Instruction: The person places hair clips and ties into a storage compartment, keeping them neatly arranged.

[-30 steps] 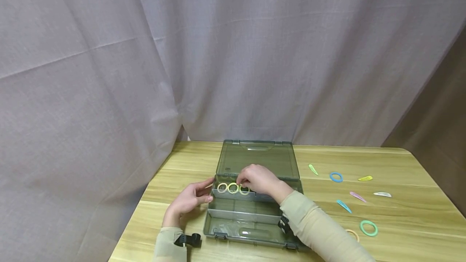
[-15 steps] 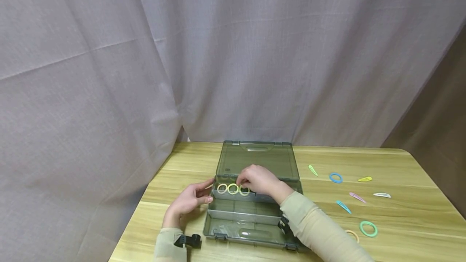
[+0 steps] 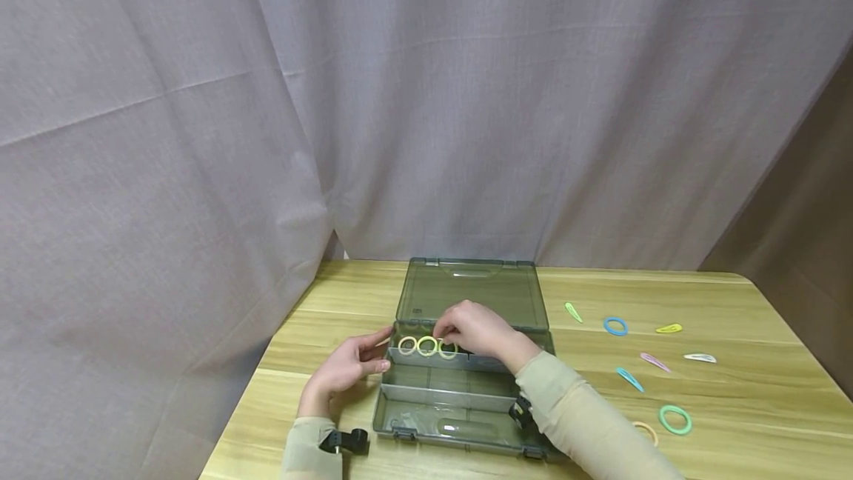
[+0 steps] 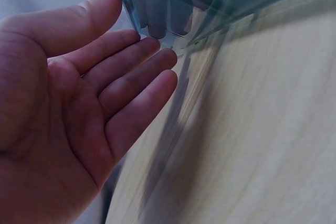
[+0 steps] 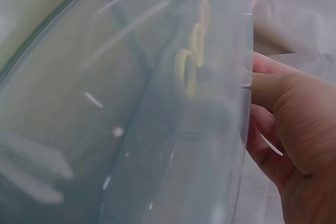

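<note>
Four straight left fingers point(image 4: 139, 111) show only wrist-side; right grip point(image 3: 476, 328) clamped? Can't tell.

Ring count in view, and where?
6. In the far compartment of the box, left to right: peach ring, yellow ring, second yellow ring. On the table: blue ring, green ring, orange ring partly behind the right sleeve. It may hide more.

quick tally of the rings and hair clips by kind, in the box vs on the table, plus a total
Rings in the open box: 3
Rings on the table: 3 (blue, green, orange; the orange one partly hidden by the right sleeve)
Hair clips on the table: 5
Total in view: 11
</note>
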A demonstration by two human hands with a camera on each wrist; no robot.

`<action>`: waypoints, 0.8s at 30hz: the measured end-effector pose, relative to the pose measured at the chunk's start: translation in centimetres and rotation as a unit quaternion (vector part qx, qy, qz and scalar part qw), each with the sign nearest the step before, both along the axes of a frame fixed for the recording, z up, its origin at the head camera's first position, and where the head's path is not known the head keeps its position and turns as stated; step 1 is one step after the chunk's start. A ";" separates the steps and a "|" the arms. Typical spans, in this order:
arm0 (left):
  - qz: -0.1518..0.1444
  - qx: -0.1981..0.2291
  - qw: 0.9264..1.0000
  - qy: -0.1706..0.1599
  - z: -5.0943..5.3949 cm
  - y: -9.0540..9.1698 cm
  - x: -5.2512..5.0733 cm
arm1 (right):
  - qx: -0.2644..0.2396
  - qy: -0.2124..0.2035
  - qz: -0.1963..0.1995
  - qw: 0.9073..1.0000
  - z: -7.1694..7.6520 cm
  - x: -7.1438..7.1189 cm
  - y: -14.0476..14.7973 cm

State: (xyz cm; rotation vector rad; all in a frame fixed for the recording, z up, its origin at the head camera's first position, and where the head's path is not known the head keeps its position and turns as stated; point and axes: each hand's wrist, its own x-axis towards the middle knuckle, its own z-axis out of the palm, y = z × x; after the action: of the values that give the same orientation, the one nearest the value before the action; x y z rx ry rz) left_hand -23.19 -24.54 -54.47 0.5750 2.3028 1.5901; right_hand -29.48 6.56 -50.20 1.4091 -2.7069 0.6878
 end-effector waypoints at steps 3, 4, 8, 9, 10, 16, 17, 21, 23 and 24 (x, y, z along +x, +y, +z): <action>-0.001 0.000 1.000 0.002 0.0 0.0 0.0 | -0.015 -0.018 -0.006 1.000 0.3 0.2 0.7; -0.001 0.000 1.000 0.002 0.0 0.0 0.0 | -0.020 -0.024 -0.011 0.999 0.4 0.2 1.0; 0.000 0.000 1.000 0.000 0.0 0.0 0.0 | -0.049 -0.032 -0.031 0.998 0.8 0.7 2.7; 0.000 0.001 1.000 -0.001 0.0 0.0 0.0 | -0.060 -0.031 -0.036 0.997 0.9 0.8 3.2; 0.001 0.001 1.000 -0.002 0.0 0.0 0.0 | -0.069 -0.030 -0.043 0.996 1.0 0.9 3.8; 0.002 0.001 1.000 -0.001 0.0 0.1 0.0 | -0.121 -0.024 -0.080 0.989 1.2 2.1 7.6; 0.002 0.002 1.000 -0.001 0.0 0.1 0.0 | -0.127 -0.023 -0.089 0.988 1.2 2.3 8.4; 0.001 0.006 1.000 -0.002 0.0 0.1 0.0 | -0.149 -0.027 -0.120 0.981 1.0 3.6 11.7; 0.001 0.007 1.000 -0.002 0.1 0.2 0.0 | -0.159 -0.026 -0.137 0.977 0.9 4.4 13.5; 0.001 0.006 1.000 -0.002 0.1 0.2 0.1 | -0.166 -0.024 -0.141 0.976 0.8 4.8 14.4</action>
State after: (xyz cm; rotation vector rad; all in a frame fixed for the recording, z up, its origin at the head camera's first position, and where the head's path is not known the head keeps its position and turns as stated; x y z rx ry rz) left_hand -23.13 -24.38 -54.39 0.5718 2.2919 1.6065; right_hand -24.68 20.95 -49.36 0.9241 -2.5883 1.0934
